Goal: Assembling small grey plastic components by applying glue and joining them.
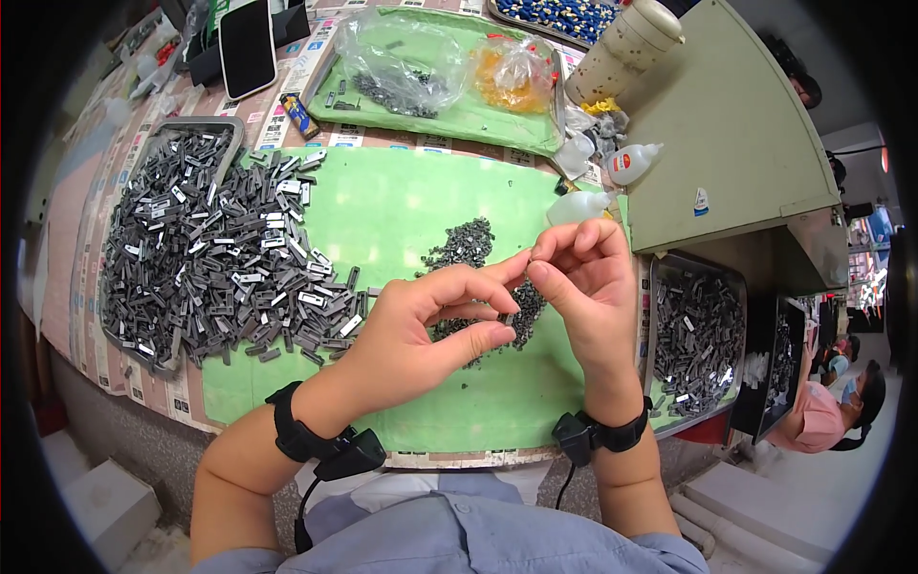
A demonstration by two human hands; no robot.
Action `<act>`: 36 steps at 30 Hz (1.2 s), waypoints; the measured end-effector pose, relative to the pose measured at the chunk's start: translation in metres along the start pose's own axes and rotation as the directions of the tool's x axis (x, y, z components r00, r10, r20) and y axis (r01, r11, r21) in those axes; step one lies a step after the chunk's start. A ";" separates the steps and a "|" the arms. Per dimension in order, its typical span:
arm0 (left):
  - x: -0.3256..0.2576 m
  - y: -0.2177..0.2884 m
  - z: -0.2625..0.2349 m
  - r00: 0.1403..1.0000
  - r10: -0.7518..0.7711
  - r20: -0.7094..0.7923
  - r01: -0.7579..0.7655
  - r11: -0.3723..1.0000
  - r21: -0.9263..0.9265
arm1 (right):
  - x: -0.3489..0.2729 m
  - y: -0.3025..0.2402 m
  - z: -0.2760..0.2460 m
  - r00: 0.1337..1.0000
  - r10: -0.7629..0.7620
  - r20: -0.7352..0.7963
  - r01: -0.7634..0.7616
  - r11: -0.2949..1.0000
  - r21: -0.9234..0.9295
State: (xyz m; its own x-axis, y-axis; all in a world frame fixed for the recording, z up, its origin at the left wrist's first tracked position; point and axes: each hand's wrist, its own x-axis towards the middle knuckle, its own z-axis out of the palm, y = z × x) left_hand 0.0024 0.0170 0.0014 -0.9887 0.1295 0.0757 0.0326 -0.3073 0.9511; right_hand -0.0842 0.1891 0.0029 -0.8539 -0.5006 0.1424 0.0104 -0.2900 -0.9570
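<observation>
Pinching a tiny dark part (524, 260) between both hands, my left hand (421, 330) and right hand (583, 277) meet fingertip-to-fingertip above the green mat's (402, 206) middle.

A black smartphone (248, 46) lies at the far left, a beige plastic jar (622, 45) stands far right, with small white squeeze bottles (632, 163) just beside it.

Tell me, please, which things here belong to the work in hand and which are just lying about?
In use: left hand and right hand, fingertips meeting over small dark parts; grey pieces heap; green mat.

Lying about: phone; glue bottle; plastic bags; lighter.
</observation>
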 end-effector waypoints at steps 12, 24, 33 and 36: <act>0.002 0.001 -0.005 0.981 -0.179 -0.076 0.170 0.979 -0.115 | -0.011 -0.010 0.010 0.860 -0.437 0.262 0.509 0.750 -0.422; 0.001 -0.006 -0.006 0.996 -0.054 -0.072 0.044 0.990 -0.134 | -0.012 -0.013 0.011 0.864 -0.409 0.294 0.503 0.692 -0.518; 0.003 -0.011 -0.006 0.997 0.013 -0.075 -0.020 0.995 -0.094 | -0.011 -0.013 0.010 0.846 -0.409 0.341 0.532 0.614 -0.583; 0.003 -0.010 -0.007 0.995 0.059 -0.083 -0.061 0.998 -0.026 | -0.010 -0.015 0.009 0.842 -0.402 0.360 0.539 0.594 -0.597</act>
State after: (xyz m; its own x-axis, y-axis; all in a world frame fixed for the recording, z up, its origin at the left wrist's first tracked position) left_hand -0.0016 0.0142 -0.0104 -0.9938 0.0324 0.1061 0.0890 -0.3393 0.9365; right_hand -0.0709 0.1908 0.0179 -0.5357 -0.5983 0.5959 -0.7647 0.0444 -0.6428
